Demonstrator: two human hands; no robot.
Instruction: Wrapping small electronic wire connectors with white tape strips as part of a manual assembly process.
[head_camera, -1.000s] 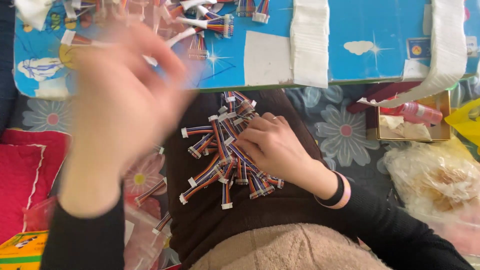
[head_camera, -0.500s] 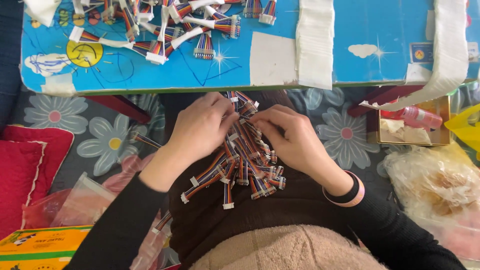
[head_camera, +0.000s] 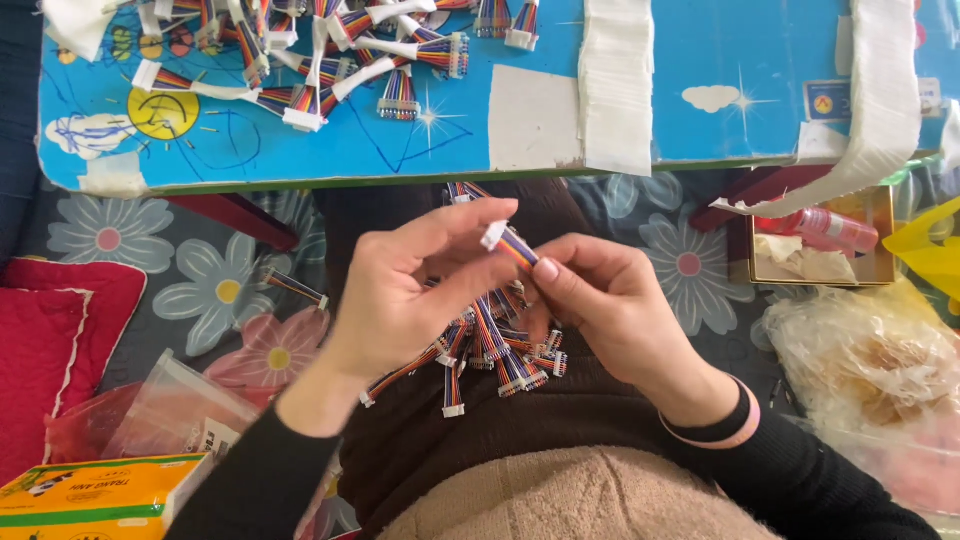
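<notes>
Head view, looking down over a seated person's lap. Held between both hands is a short rainbow ribbon cable (head_camera: 517, 247), its long axis running diagonally from upper left to lower right, with its white plastic connector (head_camera: 493, 235) at the upper-left end. The left hand (head_camera: 405, 290) has its fingers curled, thumb and forefinger closed together on the cable just below the connector. The right hand (head_camera: 610, 300) pinches the cable's lower end between thumb and fingertips, the other fingers folded loosely inward. Beneath the hands, a loose pile of similar cables (head_camera: 490, 360) lies on the dark brown ribbed garment (head_camera: 560, 430) covering the lap; each is a flat band of thin multicoloured wires ending in small white rectangular plugs, pointing in many directions. A single stray cable (head_camera: 295, 287) lies on the grey flowered mat (head_camera: 230, 290) to the left. Above, a blue low table (head_camera: 740, 60) with drawn-on pictures carries more finished cables (head_camera: 320, 60) and white strips of tape (head_camera: 615, 85). A red cushion (head_camera: 50, 350), clear plastic bags (head_camera: 170, 405) and a yellow-green carton (head_camera: 95, 495) sit at lower left.
</notes>
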